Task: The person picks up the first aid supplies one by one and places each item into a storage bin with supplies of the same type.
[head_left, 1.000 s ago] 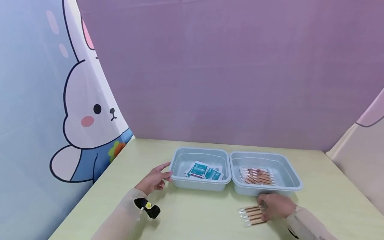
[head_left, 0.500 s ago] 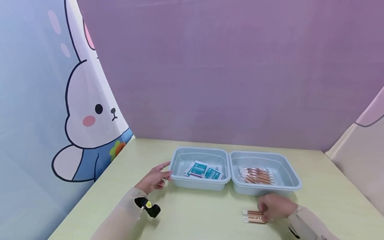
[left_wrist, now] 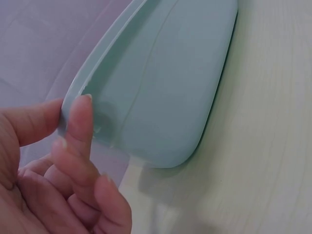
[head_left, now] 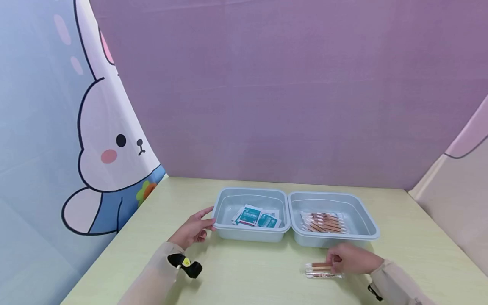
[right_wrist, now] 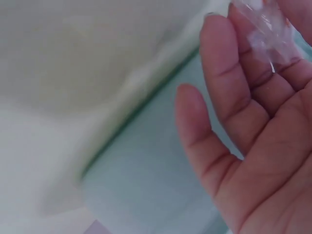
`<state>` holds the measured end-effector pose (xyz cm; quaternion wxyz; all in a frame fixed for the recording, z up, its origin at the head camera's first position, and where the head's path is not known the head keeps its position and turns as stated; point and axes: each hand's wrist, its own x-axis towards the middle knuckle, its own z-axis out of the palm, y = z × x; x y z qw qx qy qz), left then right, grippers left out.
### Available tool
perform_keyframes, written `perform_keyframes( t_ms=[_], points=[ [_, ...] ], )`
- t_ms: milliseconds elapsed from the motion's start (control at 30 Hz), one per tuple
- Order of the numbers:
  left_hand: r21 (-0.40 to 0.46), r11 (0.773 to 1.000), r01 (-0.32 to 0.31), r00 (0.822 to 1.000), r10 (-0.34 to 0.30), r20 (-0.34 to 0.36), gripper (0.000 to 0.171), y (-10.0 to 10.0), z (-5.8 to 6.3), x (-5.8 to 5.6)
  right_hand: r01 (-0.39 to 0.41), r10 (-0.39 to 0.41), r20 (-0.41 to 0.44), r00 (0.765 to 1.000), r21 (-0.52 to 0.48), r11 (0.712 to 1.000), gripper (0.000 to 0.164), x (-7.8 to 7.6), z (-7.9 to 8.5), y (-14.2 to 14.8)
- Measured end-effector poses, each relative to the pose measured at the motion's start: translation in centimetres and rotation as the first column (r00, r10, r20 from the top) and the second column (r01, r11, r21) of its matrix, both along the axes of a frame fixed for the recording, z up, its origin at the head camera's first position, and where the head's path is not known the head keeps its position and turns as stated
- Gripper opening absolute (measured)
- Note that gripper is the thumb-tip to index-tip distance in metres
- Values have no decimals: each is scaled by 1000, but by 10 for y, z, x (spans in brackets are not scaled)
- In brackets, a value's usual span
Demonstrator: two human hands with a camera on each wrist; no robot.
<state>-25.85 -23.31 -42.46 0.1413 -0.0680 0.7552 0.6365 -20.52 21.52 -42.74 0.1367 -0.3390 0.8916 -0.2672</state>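
My left hand (head_left: pixel 192 230) pinches the near left rim of a light blue plastic tub (head_left: pixel 249 234). The left wrist view brings that grip close, with thumb and finger on either side of the tub's rim (left_wrist: pixel 77 87). Teal and white sachets (head_left: pixel 249 215) lie inside this tub. In front of a second blue tub (head_left: pixel 331 241), my right hand (head_left: pixel 352 258) pinches a clear packet of cotton swabs (head_left: pixel 318 270), brown sticks with white tips, low over the table. Its crinkled wrapper (right_wrist: pixel 275 41) shows between the fingers in the right wrist view.
Several similar swab packets (head_left: pixel 324 222) lie in the right tub, which stands side by side with the left one. A pale wooden table (head_left: pixel 244 275) carries everything. Behind rises a purple cloth (head_left: pixel 286 93), with a rabbit-printed cloth (head_left: pixel 103 140) at the left.
The packet has turned in my right hand: its sticks, slanted and fanned a second ago, now look more level and narrower. My left hand keeps its place on the tub's rim.
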Motion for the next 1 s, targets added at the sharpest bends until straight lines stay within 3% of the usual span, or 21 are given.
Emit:
perform_keyframes(
  t_ms=[333,567,733,867,1000],
  points=[
    [43,999,6,1000,-6,3,57,-2,-2,2,-21,20,-8,1000,-109,994,5,-5,17,4],
    [15,1000,5,1000,-5,-9,55,-2,1,1,-34,45,36,998,-271,962,5,-6,29,3],
    [3,1000,-1,1000,1,-5,55,-1,1,2,12,13,71,997,-339,941,7,-6,36,2],
    [7,1000,3,1000,-3,-4,55,-1,0,2,39,-34,22,999,-347,937,7,-6,37,4],
    [-1,1000,10,1000,-10,-3,56,-1,0,1,117,-120,10,993,-328,937,10,-4,41,7]
  ],
)
